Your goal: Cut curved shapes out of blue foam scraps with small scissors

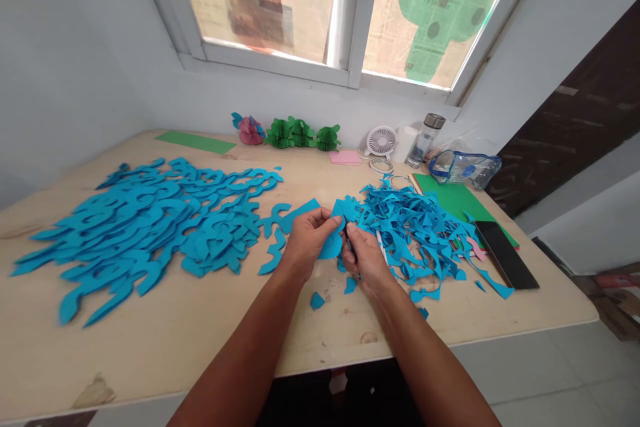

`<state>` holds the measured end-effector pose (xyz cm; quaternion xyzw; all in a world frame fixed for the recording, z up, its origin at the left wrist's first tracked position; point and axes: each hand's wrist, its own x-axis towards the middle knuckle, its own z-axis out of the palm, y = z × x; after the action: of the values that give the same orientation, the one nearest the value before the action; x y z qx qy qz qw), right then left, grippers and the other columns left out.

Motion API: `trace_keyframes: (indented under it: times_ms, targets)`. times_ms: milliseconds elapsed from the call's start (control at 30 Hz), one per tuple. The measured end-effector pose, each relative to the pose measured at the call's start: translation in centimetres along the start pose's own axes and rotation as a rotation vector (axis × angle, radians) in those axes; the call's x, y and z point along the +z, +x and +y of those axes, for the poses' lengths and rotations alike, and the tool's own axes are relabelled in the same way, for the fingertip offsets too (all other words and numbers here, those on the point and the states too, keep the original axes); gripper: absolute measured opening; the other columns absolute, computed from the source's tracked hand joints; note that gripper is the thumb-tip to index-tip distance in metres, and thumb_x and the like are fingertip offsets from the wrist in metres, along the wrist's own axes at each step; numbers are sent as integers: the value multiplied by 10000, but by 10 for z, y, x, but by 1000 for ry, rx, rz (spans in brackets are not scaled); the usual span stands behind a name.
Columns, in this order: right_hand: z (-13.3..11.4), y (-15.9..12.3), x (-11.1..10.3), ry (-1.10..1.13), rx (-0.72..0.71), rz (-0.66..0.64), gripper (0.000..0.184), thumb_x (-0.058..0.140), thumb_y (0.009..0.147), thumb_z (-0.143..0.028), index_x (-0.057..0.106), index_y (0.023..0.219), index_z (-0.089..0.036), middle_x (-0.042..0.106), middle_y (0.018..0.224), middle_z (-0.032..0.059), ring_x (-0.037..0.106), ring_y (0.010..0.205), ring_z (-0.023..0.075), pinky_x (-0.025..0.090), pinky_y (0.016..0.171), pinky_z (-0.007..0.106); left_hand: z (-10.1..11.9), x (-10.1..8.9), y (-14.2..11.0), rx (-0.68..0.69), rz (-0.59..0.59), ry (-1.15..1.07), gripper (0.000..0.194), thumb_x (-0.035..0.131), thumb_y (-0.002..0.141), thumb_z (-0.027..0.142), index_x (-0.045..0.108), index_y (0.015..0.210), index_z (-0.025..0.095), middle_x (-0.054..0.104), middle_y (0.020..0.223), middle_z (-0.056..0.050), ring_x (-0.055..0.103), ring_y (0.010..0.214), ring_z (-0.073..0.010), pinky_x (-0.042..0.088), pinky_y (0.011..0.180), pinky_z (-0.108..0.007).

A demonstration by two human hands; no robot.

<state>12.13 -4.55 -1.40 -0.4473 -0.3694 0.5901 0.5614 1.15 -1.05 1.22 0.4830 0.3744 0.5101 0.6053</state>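
Note:
Near the middle of the table, my left hand [310,240] pinches a piece of blue paper [330,248] between thumb and fingers. My right hand [367,255] is closed around a small dark-handled tool, probably scissors [350,247], held against the paper's right edge; its blades are mostly hidden. Left of my hands lie rows of blue cut-paper shapes [120,220] and a smaller stack of blue cutouts [220,240]. To the right is a loose heap of blue paper scraps [410,220]. A few small offcuts [317,300] rest in front of my hands.
Along the back stand green paper figures [300,133], a pink paper figure [250,130], a small white fan [382,141] and a glass bottle [425,140]. A clear pouch [465,169], green sheets [440,197] and a black phone [506,255] lie at right.

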Motion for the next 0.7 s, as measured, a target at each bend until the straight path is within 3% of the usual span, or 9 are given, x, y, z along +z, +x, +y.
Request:
trace_keyframes:
  times_ms: [700]
  targets:
    - [-2, -1, 0, -63, -12, -2, 501, 597, 706, -663, 455, 581, -198, 342, 361, -92, 210, 307, 42, 105, 341, 222, 0, -2, 2, 9, 30, -22, 209, 728, 610, 312, 583, 583, 164, 579, 560, 23, 509, 533, -105, 433, 572, -237]
